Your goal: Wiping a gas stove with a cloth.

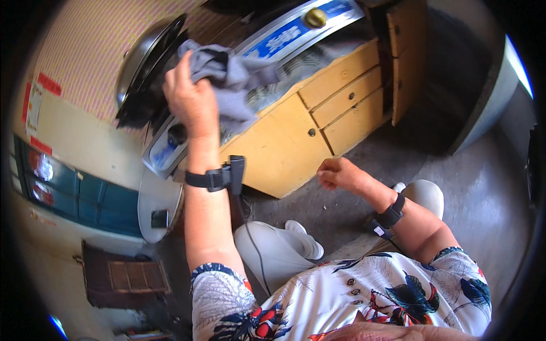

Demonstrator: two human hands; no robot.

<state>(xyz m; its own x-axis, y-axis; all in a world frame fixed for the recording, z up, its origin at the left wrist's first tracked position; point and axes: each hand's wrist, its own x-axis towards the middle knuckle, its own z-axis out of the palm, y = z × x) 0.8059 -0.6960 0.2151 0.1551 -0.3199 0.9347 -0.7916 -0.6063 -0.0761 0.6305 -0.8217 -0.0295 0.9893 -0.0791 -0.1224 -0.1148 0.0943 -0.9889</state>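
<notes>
A crumpled grey cloth (228, 70) hangs from my left hand (190, 96), whose fingers grip its left side. This bundle covers part of the front of a gas stove (294, 30) with a blue and silver panel. The stove's yellow knob (315, 18) shows to the right of the cloth, and a dark knob (176, 134) lies just left of my left wrist. Low in front of the cabinet, my right hand (335, 174) is held in the air with its fingers loosely curled and nothing visible in it. Both wrists wear black straps with small devices.
Behind my left hand stands a dark pan with a metal lid (136, 59). Below the stove is a yellow wooden cabinet (273, 149) with drawers (349, 96). A round table (158, 200) is at the left, and a curved grey edge (482, 111) rises at the right.
</notes>
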